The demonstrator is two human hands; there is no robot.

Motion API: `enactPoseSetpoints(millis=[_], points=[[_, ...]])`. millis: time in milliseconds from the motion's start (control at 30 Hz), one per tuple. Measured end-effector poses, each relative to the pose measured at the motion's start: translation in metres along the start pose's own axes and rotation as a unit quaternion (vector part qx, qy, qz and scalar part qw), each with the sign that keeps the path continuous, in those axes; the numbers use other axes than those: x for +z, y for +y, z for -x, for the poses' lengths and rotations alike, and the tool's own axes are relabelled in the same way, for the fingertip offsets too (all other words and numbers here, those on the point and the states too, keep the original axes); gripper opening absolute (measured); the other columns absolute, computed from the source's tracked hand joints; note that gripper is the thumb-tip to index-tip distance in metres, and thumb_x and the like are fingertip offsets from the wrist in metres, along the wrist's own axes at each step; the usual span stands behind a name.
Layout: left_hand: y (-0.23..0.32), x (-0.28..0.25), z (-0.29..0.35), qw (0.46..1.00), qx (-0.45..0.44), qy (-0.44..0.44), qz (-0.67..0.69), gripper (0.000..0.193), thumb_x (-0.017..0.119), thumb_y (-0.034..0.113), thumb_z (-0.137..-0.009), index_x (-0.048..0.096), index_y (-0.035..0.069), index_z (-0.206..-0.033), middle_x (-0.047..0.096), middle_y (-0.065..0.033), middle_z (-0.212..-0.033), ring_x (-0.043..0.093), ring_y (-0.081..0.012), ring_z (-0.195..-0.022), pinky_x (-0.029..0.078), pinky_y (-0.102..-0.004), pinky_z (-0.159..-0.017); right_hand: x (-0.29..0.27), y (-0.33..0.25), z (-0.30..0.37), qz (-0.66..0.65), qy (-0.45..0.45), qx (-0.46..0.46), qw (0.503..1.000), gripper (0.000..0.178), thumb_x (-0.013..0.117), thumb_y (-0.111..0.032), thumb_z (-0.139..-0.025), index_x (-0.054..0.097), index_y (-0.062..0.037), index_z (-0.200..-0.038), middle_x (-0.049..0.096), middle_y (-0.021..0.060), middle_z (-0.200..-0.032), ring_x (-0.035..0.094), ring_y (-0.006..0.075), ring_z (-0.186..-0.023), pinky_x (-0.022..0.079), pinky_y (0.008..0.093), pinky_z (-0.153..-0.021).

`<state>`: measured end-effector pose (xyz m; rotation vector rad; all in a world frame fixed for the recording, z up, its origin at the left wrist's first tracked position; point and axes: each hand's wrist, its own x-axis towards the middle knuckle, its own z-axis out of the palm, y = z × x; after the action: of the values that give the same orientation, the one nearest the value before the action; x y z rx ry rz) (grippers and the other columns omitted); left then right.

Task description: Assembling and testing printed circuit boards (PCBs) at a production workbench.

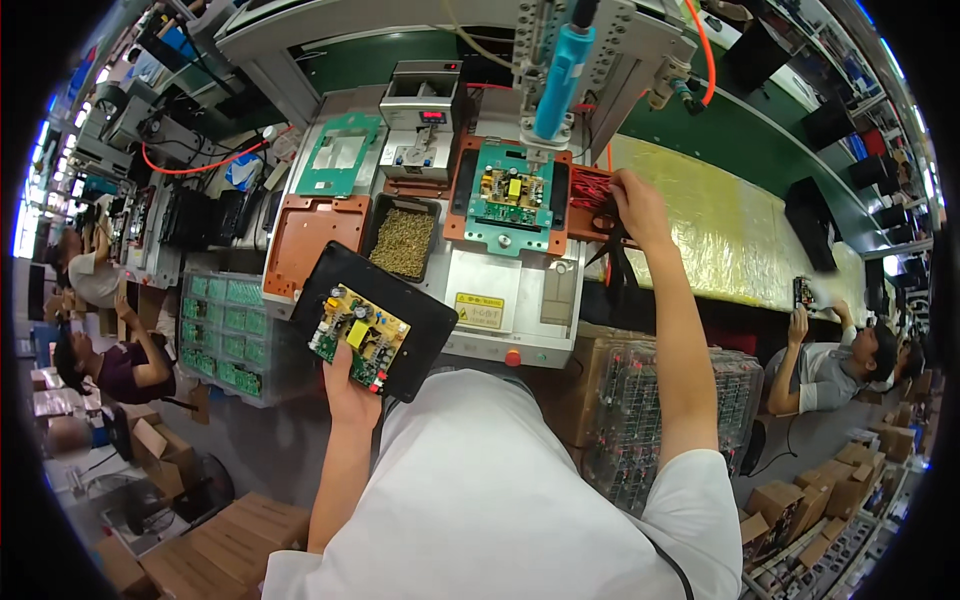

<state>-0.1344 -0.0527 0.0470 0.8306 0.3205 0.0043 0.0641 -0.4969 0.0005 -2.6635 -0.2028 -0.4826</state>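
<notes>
cardboard boxes [225, 545] at lower left, orange hose [711, 55] upper right, person in purple [115, 364] at left

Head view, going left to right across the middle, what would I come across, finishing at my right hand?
Clear trays of green boards → orange-brown tray → heap of small brownish pieces → circuit board in the fixture → bundle of red wires → your right hand.

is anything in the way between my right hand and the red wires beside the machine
Nothing visible blocks it: your right hand is right at the right end of the red wires, though actual touch is hard to tell. A dark strap shows just below, outside that gap.
</notes>
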Motion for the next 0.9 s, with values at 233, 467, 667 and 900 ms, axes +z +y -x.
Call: enactPoseSetpoints(millis=[233,467,667,900], points=[[-0.005,-0.006,-0.013,1.000,-0.012,0.011,0.010,0.052,0.053,0.034,-0.101,0.043,0.007,-0.144,0.056,-0.0115,-0.136,0.057,-0.0276,-0.123,0.048,-0.0438,-0.104,-0.035,-0.072,0.065,-0.435,0.027,0.245,0.866,0.015,0.065,-0.008,-0.093,0.068,-0.0018,-0.107,0.064,0.0010,-0.082,0.059,0.0094,-0.073,0.048,0.0245,-0.068],[-0.007,0.038,-0.041,0.995,-0.056,-0.078,0.002,0.054,0.055,0.034,-0.099,0.042,0.008,-0.144,0.055,-0.0100,-0.138,0.055,-0.0264,-0.125,0.045,-0.0421,-0.106,-0.062,-0.117,0.115,-0.485,0.077,0.188,0.850,0.019,0.049,-0.011,-0.103,0.063,0.0013,-0.102,0.061,0.0053,-0.091,0.056,0.0109,-0.078,0.046,0.0247,-0.075],[0.004,0.075,-0.047,0.990,0.002,-0.129,-0.061,0.056,0.060,0.021,-0.097,0.036,0.007,-0.145,0.051,-0.0100,-0.136,0.055,-0.0241,-0.123,0.051,-0.0420,-0.099,-0.106,-0.138,0.118,-0.476,-0.049,0.248,0.842,0.022,0.047,-0.012,-0.103,0.056,0.0001,-0.119,0.058,0.0023,-0.079,0.050,0.0064,-0.070,0.039,0.0205,-0.064],[-0.002,0.079,-0.050,0.982,0.073,-0.125,-0.120,0.055,0.066,0.018,-0.093,0.043,0.000,-0.139,0.054,-0.0089,-0.132,0.054,-0.0186,-0.120,0.045,-0.0329,-0.101,-0.103,-0.204,0.110,-0.427,-0.050,0.237,0.871,0.014,0.065,-0.003,-0.092,0.065,0.0027,-0.105,0.066,0.0024,-0.078,0.058,0.0052,-0.070,0.046,0.0211,-0.064]])
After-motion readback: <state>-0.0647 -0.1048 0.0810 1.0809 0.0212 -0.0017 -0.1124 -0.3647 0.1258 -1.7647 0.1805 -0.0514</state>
